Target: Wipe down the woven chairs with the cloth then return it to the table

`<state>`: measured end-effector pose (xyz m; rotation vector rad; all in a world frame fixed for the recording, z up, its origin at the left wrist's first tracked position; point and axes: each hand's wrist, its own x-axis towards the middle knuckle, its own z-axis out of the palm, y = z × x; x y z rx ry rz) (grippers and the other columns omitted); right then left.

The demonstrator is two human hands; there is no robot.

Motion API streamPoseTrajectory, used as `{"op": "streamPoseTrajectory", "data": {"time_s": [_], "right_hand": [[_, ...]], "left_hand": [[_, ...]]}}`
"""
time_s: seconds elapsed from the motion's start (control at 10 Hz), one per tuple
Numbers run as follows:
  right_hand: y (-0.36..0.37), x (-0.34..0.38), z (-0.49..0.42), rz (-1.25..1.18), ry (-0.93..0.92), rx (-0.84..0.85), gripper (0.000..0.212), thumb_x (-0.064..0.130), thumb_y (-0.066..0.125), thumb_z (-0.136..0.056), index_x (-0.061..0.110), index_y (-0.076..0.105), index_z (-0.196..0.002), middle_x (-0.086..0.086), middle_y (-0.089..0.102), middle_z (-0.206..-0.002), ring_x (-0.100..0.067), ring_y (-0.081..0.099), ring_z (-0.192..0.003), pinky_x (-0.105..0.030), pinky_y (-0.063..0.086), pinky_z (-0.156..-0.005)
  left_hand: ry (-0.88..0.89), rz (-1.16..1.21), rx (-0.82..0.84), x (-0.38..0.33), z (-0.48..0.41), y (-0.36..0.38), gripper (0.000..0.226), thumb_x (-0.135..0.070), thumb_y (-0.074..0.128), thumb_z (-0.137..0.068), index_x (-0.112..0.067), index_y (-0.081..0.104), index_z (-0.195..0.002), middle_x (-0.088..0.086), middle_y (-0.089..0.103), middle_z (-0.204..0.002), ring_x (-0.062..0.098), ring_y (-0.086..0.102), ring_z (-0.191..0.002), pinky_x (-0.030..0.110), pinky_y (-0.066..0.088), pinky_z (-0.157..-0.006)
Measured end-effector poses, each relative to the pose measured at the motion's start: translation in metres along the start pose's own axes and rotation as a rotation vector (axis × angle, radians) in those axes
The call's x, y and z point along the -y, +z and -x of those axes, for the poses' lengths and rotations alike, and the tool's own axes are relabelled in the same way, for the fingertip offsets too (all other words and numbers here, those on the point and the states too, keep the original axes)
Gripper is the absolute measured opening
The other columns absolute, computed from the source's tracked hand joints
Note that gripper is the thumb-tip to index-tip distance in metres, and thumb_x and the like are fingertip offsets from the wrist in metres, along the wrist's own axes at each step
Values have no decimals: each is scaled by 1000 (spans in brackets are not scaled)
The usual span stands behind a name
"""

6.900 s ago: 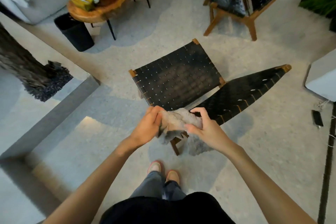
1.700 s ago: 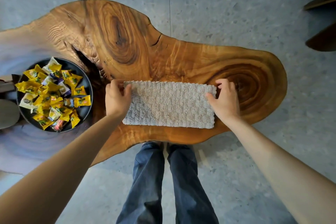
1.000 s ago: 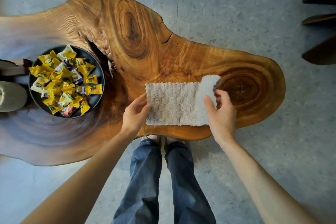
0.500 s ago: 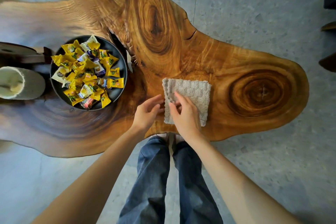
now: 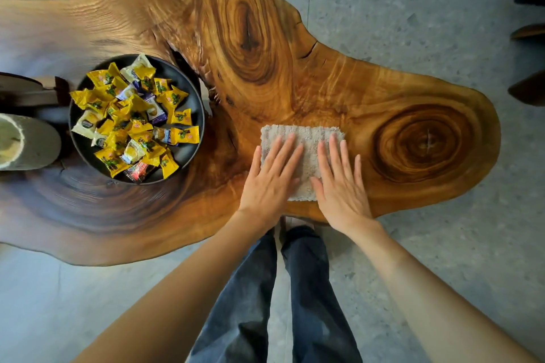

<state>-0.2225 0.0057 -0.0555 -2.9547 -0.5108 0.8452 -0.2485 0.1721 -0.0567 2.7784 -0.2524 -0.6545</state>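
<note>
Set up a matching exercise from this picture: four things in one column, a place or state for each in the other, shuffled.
1 cloth
2 bowl
3 left hand
4 cup

A cut off at the picture's left edge
B lies flat on the table
C holds wrapped sweets
D fingers straight, pressing on the cloth

Pairs: 1-B, 2-C, 3-D, 4-A

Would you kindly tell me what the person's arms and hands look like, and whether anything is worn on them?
The left forearm and right forearm are bare as far as the frame's edge, with no sleeve in view. The left hand and right hand wear no gloves, and no ring, watch or bracelet shows on the fingers or wrists.
</note>
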Motion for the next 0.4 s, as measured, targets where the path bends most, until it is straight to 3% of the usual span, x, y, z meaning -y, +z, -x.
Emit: {"op": "streamPoseTrajectory", "data": {"time_s": [0.1, 0.2, 0.3, 0.4], "right_hand": [[16, -8, -5, 19, -1, 76, 68, 54, 6, -95, 25, -36, -140, -1, -41, -149, -26, -32, -140, -54, -10, -117], [20, -13, -8, 18, -7, 111, 68, 58, 1, -91, 30, -41, -136, 4, -49, -144, -26, -36, -138, -55, -12, -116], [14, -12, -7, 16, -6, 104, 68, 58, 6, -92, 34, -39, -137, 5, -45, -146, -27, -32, -140, -54, -10, -116], [-4, -5, 2, -75, 38, 35, 69, 47, 27, -99, 35, -23, -145, 3, -21, -158, -30, -15, -146, -55, -4, -116]], "left_hand": [[-32, -113, 52, 11, 0, 20, 66, -57, -1, -93, -24, -30, -142, 2, -33, -151, 22, -28, -140, 48, -12, -115], [-10, -130, 66, 17, 1, 25, 68, -60, -4, -90, -26, -29, -143, 0, -31, -151, 21, -27, -140, 48, -11, -115], [2, -125, 95, 17, -1, 13, 68, -60, 1, -92, -25, -25, -145, 0, -29, -152, 22, -27, -140, 49, -10, -117], [4, -42, 97, 12, 4, -8, 65, -47, 20, -100, -24, -17, -148, 2, -30, -152, 26, -27, -140, 49, -4, -118]]}}
